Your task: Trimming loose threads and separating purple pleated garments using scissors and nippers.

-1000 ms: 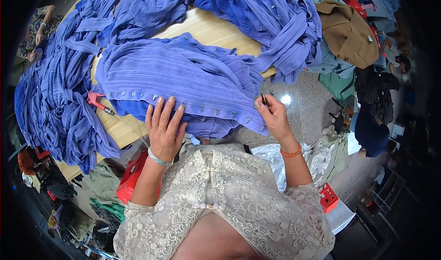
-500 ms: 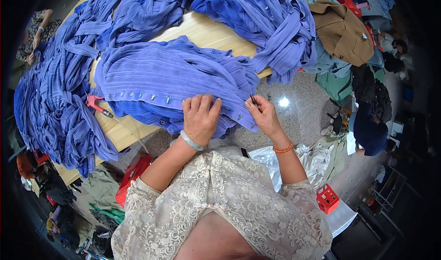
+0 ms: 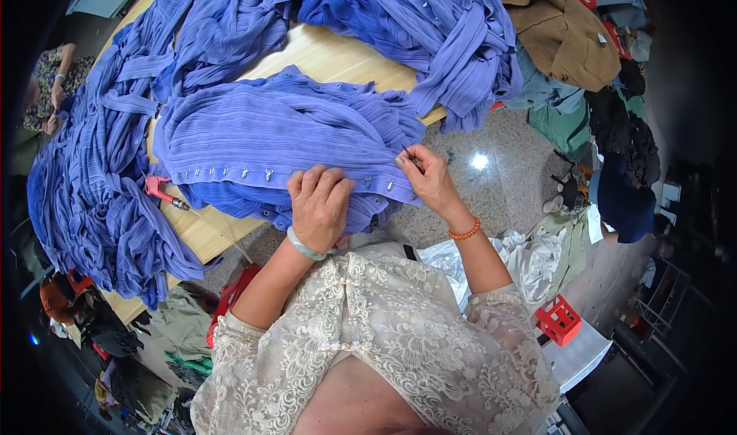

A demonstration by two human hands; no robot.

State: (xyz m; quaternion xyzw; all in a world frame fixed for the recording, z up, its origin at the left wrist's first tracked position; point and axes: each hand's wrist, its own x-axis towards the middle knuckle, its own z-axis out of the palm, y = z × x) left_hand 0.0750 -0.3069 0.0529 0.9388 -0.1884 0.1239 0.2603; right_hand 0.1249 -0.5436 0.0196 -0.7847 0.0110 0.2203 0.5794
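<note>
A periwinkle-blue ribbed garment (image 3: pixel 269 128) lies across the near edge of the table. A row of metal hooks runs along its front band. My left hand (image 3: pixel 318 205) is closed over this band, fingers bent and pressed into the cloth; what lies beneath the palm is hidden. Between the thumb and fingers of my right hand (image 3: pixel 430 180) is a thin dark pointed tool (image 3: pixel 411 155), perhaps tweezers or thread snips. That hand is at the garment's right end, touching the cloth.
More blue garments (image 3: pixel 100 181) heap along the left and back of the wooden table (image 3: pixel 345 55). A red-handled tool (image 3: pixel 163 191) with a cord rests left of the garment. A brown knit (image 3: pixel 564 36) tops a pile at right. A red plastic basket (image 3: pixel 558 320) stands lower right. Other people are nearby.
Both hands and the garment sit slightly further left in the picture, as does the table. My right hand has shifted up a little along the cloth, its grip on the dark tool kept.
</note>
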